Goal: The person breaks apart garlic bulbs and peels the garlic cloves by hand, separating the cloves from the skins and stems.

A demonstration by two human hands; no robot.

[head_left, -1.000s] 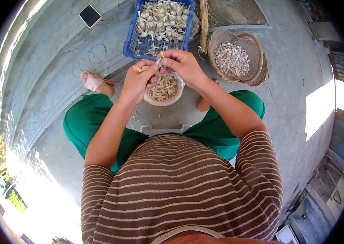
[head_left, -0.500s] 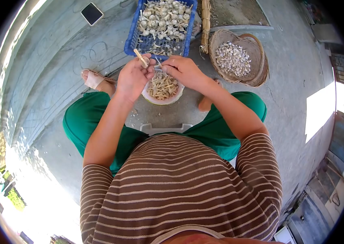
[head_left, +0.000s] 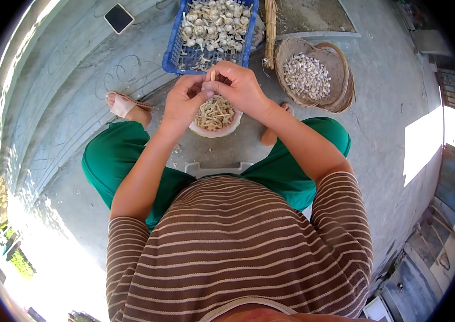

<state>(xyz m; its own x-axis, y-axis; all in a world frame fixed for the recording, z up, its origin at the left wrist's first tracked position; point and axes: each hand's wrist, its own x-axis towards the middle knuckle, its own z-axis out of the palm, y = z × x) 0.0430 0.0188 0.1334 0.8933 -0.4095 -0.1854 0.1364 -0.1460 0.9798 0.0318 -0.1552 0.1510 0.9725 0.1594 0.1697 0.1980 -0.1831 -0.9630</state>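
Note:
My left hand [head_left: 182,103] and my right hand [head_left: 239,90] meet above a white bowl [head_left: 218,132] of dry stalk and skin scraps [head_left: 215,114]. Between them is a garlic bulb, mostly hidden by fingers; its pale dry stem [head_left: 213,75] pokes up. The left fingers are closed round the bulb from the side and below. My right thumb and fingers pinch at the stem. Just beyond the hands lies a blue plastic crate [head_left: 169,63] with many whole garlic bulbs [head_left: 219,24].
To the right stands a wicker basket [head_left: 286,51] holding loose garlic cloves [head_left: 307,77]. A straw bundle [head_left: 270,35] lies between crate and basket. A dark-screened tablet or phone [head_left: 119,19] rests at upper left. My sandalled foot [head_left: 125,107] is left of the bowl.
My right hand has moved left and up to join the left hand, closing on the garlic's stem. The stem, tilted left before, now stands between both hands. The thin scrap in my right fingers is out of sight.

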